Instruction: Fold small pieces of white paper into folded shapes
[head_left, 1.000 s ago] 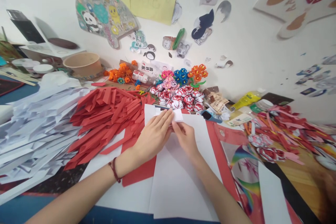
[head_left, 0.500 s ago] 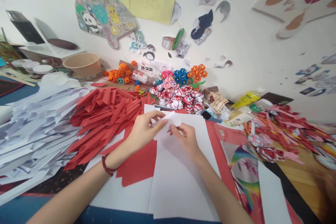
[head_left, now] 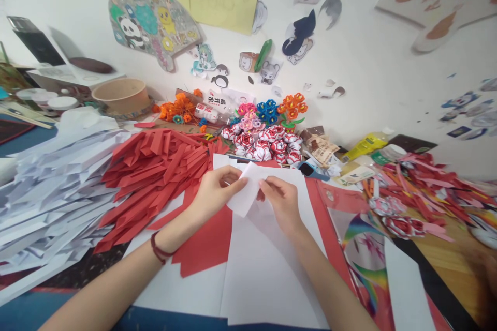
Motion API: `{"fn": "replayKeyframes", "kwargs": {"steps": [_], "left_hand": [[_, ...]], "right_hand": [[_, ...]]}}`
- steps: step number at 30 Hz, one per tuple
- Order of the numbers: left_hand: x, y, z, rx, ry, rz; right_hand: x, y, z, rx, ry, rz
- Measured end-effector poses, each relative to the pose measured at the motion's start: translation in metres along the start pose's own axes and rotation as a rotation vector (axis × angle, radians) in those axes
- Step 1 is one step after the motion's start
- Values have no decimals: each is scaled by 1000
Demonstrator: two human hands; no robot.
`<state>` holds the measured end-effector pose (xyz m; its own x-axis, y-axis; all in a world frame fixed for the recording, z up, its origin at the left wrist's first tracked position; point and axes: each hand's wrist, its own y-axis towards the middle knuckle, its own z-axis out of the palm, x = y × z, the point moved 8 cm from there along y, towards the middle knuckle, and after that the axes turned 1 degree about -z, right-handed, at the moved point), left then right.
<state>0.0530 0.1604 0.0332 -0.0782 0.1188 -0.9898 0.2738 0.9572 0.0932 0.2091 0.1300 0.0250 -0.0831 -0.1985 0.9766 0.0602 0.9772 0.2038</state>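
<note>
Between my two hands is a small piece of white paper [head_left: 245, 192], held up above a large white sheet [head_left: 272, 269]. My left hand [head_left: 217, 186], with a dark red band on the wrist, pinches the paper's left edge between thumb and fingers. On the other side, the thumb and fingertips of my right hand [head_left: 281, 199] close on its right edge. Red paper [head_left: 205, 245] lies under my left forearm. Beyond my hands sits a cluster of red-and-white paper flowers [head_left: 267, 142].
Folded white strips [head_left: 58, 191] and folded red strips [head_left: 155, 176] are heaped at the left. Pink, blue and orange flowers [head_left: 267, 111] stand against the wall. A yellow bottle [head_left: 365, 147] and red and pink strips [head_left: 430, 186] lie at the right.
The small white paper has turned, so more of its flat face shows. My right hand has shifted slightly right and closed on its edge. My left hand stays in nearly the same place.
</note>
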Motion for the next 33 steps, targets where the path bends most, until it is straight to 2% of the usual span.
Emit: {"fn": "replayKeyframes", "kwargs": {"steps": [13,19,24,27,33], "left_hand": [[0,-2,-1,-22,0,12],[-3,-2,1,3,-22,4],[-9,-6,5,44,24,50],[-13,-9,1,-6,44,85],[-13,-11,-4,-64,36,96]], "right_hand": [[4,0,-1,8,-50,-14],[9,-1,-2,9,-73,-39],[11,-4,4,90,-97,-51],[12,-7,10,155,-98,-63],[13,-8,13,173,-116,-73]]}}
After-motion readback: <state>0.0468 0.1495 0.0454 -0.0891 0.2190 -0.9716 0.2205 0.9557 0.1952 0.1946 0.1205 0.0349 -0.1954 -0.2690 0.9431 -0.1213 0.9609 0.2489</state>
